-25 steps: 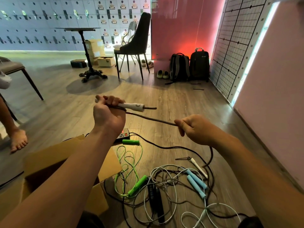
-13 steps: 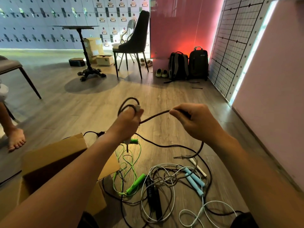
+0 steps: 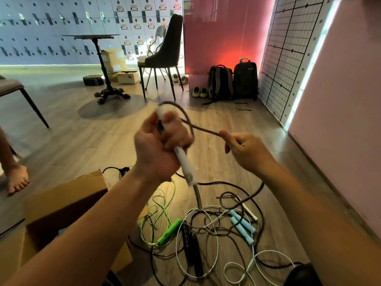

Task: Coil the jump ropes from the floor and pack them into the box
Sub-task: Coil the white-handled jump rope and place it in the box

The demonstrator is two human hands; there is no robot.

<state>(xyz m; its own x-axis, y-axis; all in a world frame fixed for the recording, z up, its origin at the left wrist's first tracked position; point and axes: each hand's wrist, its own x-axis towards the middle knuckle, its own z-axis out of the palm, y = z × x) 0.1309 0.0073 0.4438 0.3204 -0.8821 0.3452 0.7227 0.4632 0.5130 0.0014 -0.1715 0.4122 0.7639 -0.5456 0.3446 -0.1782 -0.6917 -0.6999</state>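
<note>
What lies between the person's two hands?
In the head view, a stretch of brown rope runs from the left hand, gripping the white handle, to the right hand pinching it.

a: can you read anything on my feed?
b: barely. i see small numerals running down the edge of the grid panel (image 3: 288,48), but i can't read any for sure from here.
a: what about the lockers (image 3: 51,27)?
b: they carry round stickers (image 3: 134,7) with print, all too blurred for me. the black backpack (image 3: 246,81) has a pale logo i can't make out, and the far cardboard box (image 3: 113,58) shows a white label, unreadable too.
</note>
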